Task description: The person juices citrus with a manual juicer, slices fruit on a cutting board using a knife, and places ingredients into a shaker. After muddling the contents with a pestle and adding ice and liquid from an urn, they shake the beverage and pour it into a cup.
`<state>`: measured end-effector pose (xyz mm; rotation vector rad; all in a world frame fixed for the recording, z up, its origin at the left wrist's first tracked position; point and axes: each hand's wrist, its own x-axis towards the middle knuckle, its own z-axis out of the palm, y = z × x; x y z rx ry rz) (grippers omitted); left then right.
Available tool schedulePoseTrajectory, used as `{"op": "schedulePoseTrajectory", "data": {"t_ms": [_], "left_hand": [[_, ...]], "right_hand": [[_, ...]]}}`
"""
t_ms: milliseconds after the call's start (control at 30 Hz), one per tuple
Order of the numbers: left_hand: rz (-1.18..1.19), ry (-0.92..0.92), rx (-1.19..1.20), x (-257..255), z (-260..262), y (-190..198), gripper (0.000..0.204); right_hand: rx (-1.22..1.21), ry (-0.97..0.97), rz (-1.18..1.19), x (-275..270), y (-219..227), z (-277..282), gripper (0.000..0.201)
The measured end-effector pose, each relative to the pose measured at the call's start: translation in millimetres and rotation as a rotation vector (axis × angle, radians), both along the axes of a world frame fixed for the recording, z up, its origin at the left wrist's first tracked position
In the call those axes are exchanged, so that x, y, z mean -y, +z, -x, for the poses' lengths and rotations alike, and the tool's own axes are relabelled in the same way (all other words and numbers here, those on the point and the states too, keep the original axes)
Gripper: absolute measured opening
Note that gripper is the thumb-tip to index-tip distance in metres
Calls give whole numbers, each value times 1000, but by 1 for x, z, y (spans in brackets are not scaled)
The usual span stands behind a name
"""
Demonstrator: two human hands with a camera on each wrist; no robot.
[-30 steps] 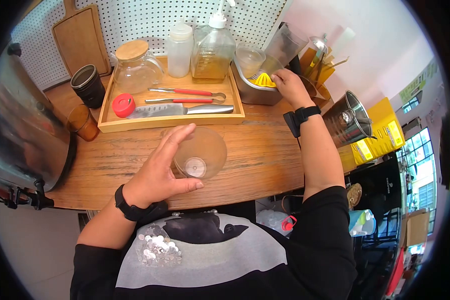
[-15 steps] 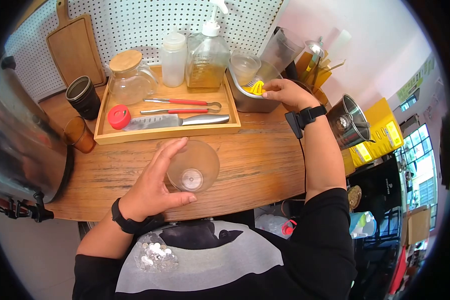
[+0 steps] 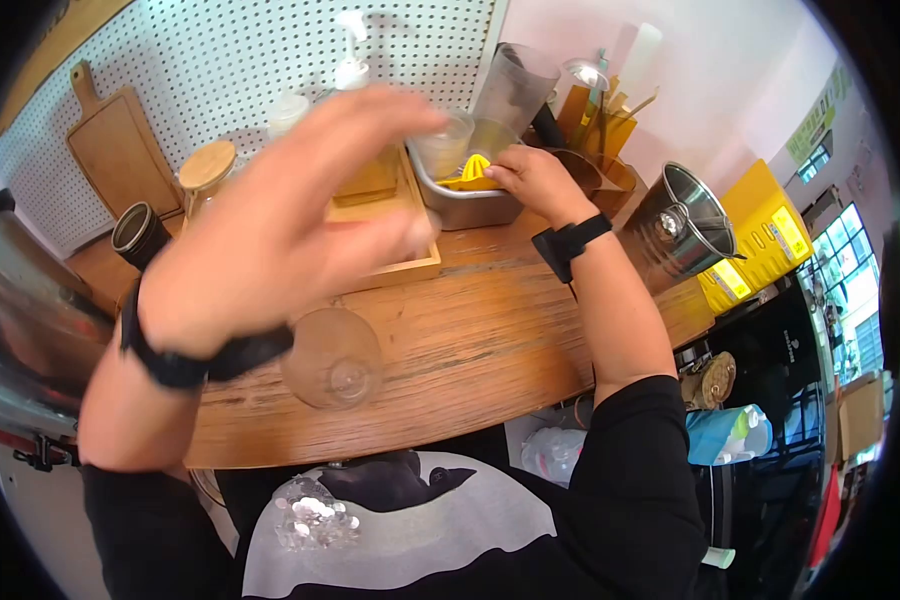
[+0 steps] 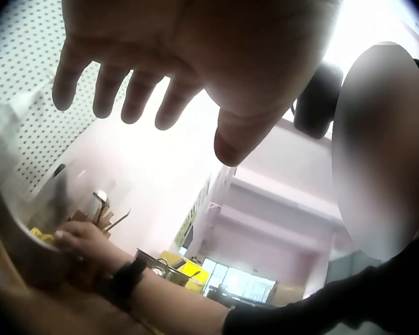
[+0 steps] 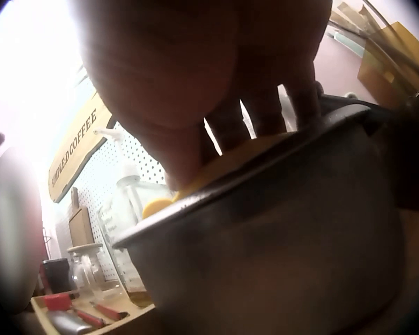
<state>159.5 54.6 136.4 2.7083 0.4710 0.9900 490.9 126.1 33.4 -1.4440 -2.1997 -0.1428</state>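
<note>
My left hand is raised over the table, blurred, its fingers spread and nothing in it. Its palm and straight fingers also show in the left wrist view. Below it, a clear plastic cup stands on the wooden table. My right hand reaches to the rim of a metal container and pinches the edge of a yellow citrus juicer with a ribbed dome. In the right wrist view, the fingers pass behind the container's rim, which hides their tips.
Clear cups share the metal container. A wooden tray with a pump bottle is partly behind my left hand. A steel pail and yellow box stand right; a large steel dispenser stands left.
My left hand has left its place beside the cup and risen up toward the camera. The right hand stays at the juicer on the container. The head view has shifted.
</note>
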Motion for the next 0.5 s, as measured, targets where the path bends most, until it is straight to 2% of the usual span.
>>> {"op": "schedulePoseTrajectory", "data": {"t_ms": [33, 67, 133, 167, 233, 333, 433, 500], "left_hand": [[-124, -11, 4, -16, -20, 11, 51], [-145, 19, -24, -30, -41, 21, 48], [-204, 81, -67, -64, -83, 34, 44], [-241, 116, -83, -84, -105, 36, 44], [-290, 214, -130, -117, -143, 35, 44], [-360, 255, -129, -152, -181, 19, 40], [-243, 245, -212, -170, -201, 5, 31], [-187, 315, -288, -171, -205, 0, 24]], "right_hand": [[-1, 9, -70, 1, -1, 1, 23], [-3, 3, -80, 0, -5, -1, 23], [8, -2, -306, -5, -15, -5, 26], [-64, 2, -328, -4, -18, -2, 24], [-125, 12, -324, -9, -27, 0, 22], [-237, 46, -286, -13, -33, 5, 18], [-324, 126, -197, -8, -33, 10, 17], [-320, 150, -213, -4, -33, 8, 16]]}}
